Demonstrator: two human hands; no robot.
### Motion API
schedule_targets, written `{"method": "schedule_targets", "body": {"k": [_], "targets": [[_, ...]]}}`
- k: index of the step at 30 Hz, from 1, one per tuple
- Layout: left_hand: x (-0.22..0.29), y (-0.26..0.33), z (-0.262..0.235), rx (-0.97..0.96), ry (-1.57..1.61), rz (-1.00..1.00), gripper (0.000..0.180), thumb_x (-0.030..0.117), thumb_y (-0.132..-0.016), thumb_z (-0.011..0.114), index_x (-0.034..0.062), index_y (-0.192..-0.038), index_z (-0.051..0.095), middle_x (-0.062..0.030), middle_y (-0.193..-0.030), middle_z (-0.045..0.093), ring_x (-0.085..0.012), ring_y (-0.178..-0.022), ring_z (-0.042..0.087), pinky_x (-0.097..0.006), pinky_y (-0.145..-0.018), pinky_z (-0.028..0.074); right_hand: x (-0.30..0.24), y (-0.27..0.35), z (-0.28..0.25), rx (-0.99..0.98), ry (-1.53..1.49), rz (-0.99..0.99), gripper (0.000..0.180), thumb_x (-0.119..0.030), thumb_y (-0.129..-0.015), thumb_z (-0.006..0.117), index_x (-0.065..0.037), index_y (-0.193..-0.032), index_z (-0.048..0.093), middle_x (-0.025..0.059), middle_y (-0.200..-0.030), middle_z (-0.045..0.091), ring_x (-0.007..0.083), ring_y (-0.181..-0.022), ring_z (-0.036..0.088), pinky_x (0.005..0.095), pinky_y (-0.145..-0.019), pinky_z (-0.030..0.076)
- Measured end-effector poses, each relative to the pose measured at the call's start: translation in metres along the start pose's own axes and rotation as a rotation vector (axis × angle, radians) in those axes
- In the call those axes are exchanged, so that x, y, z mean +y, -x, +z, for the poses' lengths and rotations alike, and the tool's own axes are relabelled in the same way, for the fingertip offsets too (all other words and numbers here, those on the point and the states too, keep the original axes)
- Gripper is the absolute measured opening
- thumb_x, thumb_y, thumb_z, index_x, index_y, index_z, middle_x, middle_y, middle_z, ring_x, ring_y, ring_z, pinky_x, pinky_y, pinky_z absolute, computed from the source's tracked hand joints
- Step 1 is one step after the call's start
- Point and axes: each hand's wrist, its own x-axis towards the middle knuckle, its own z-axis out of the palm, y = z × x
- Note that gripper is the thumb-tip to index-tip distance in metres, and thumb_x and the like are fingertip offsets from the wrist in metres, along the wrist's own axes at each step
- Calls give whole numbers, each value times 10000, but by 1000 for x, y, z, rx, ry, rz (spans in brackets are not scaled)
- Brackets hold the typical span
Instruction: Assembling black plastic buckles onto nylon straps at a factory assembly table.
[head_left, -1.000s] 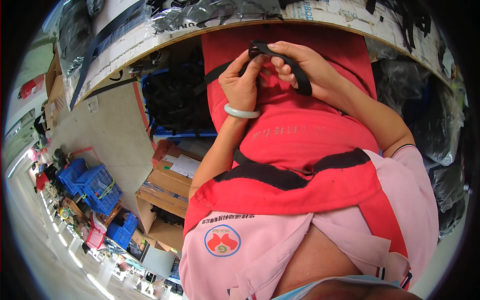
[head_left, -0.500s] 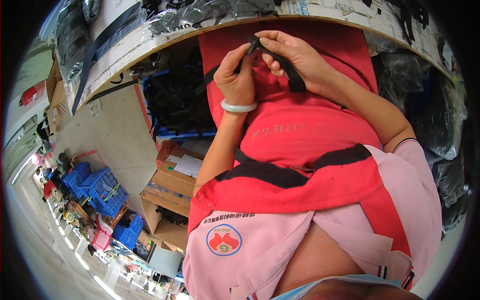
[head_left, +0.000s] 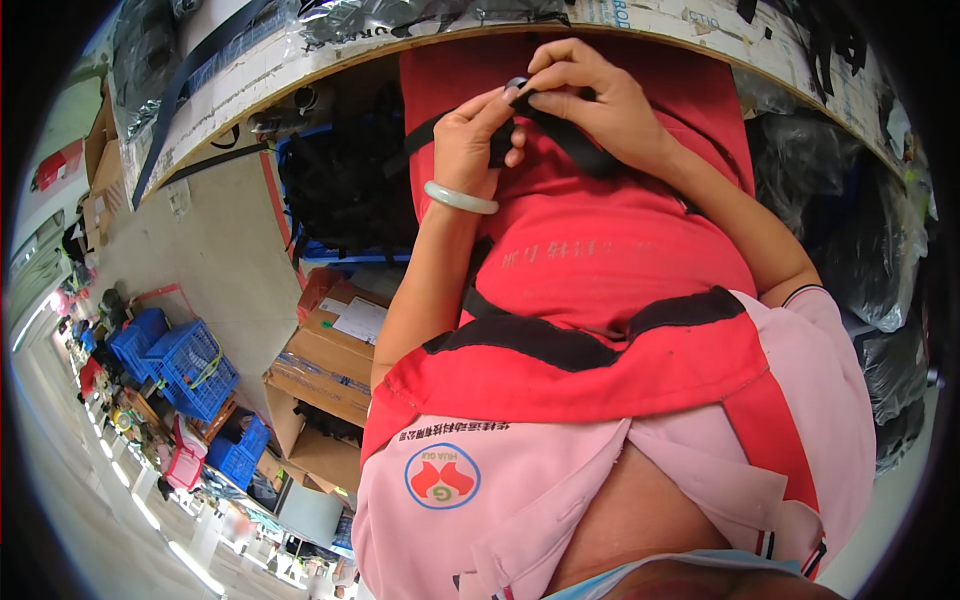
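I am pinching a black strap [head_left: 560, 135] with my right hand [head_left: 590, 110], its thumb and forefinger pressed together on the strap's upper end, where a small dark fitting [head_left: 517, 84] is showing between the fingertips. My left hand [head_left: 478, 140] is meeting it from the other side, fingers curled and closing on the same strap just below; a pale green bangle [head_left: 460, 198] is sitting on that wrist. The strap is lying across a red fabric piece [head_left: 600, 260] with black bands, which is draping down my front from the edge of the curved surface [head_left: 700, 25] above. To my left, on the floor, open cardboard boxes [head_left: 325, 370] are standing near blue plastic crates [head_left: 185, 365], with black bagged goods [head_left: 345, 185] piled under the surface.
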Motion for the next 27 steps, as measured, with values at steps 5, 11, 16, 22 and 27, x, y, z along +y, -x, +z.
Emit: {"method": "schedule_targets", "body": {"k": [5, 11, 16, 22, 27], "targets": [[6, 1, 17, 69, -76, 204, 253, 111, -853, 699, -66, -1027, 655, -94, -788, 663, -142, -531, 603, -222, -388, 437, -37, -8, -10, 25, -252, 249, 144, -95, -902, 630, -17, -1022, 645, -10, -731, 590, 60, -606, 557, 189, -525, 468], [0, 10, 24, 149, -172, 296, 218, 104, -846, 706, -58, -990, 679, -76, -774, 666, -105, -496, 565, -215, -395, 433, -31, -4, -17, -106, -193, 559, 251, -107, -860, 668, 18, -1044, 552, 2, -704, 584, 70, -599, 567, 210, -523, 489], [-7, 5, 20, 91, -286, 440, 166, 50, -841, 693, -32, -985, 693, -40, -745, 642, -94, -487, 548, -206, -404, 431, -24, -8, -14, -87, -252, 585, 244, -125, -862, 675, 13, -1020, 550, 7, -715, 590, 72, -604, 574, 215, -526, 494], [-4, 10, 14, 68, -231, 373, 132, 25, -846, 677, -27, -966, 695, -32, -760, 625, -93, -510, 549, -207, -408, 429, -7, -6, -24, -288, -621, 822, 198, -246, -912, 633, -53, -941, 598, -28, -707, 540, 34, -557, 498, 183, -493, 414], [7, 37, 2, -99, -186, 89, 176, 61, -866, 658, -38, -1011, 670, -80, -743, 647, -111, -520, 561, -211, -428, 434, -4, -12, -13, -132, -279, 678, 211, -259, -902, 641, -49, -885, 640, -34, -672, 533, 35, -537, 472, 186, -488, 399]]}}
